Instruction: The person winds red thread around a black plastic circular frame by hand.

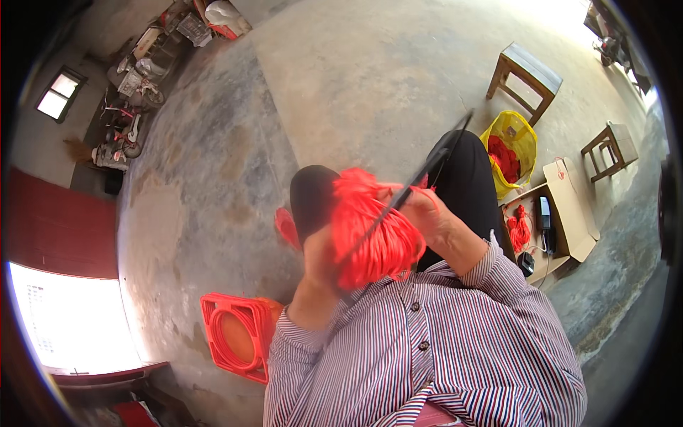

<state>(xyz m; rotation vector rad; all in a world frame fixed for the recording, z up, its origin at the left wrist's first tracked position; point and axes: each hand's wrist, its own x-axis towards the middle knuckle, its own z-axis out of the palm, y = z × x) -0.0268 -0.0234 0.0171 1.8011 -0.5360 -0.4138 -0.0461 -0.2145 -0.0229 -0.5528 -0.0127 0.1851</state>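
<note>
A thick bundle of bright red cord [391, 249] hangs between my hands, over my lap. My left hand [321, 257] grips its left side; the cord hides most of those fingers, and they are blurred. At the bundle's upper right, my right hand [425, 213] is closed with its fingers pinching red strands. A dark thin strap or cable [409, 186] crosses in front of the bundle, blurred; what it belongs to I cannot make out. Another red piece [287, 228] shows beside my left knee.
Left of me stands a red frame [236, 338] wound with red cord. At right are a yellow bag [526, 139] with red stuff inside and an open cardboard box [569, 206] holding red cord and a black device. Two wooden stools [530, 67] stand beyond on the concrete floor.
</note>
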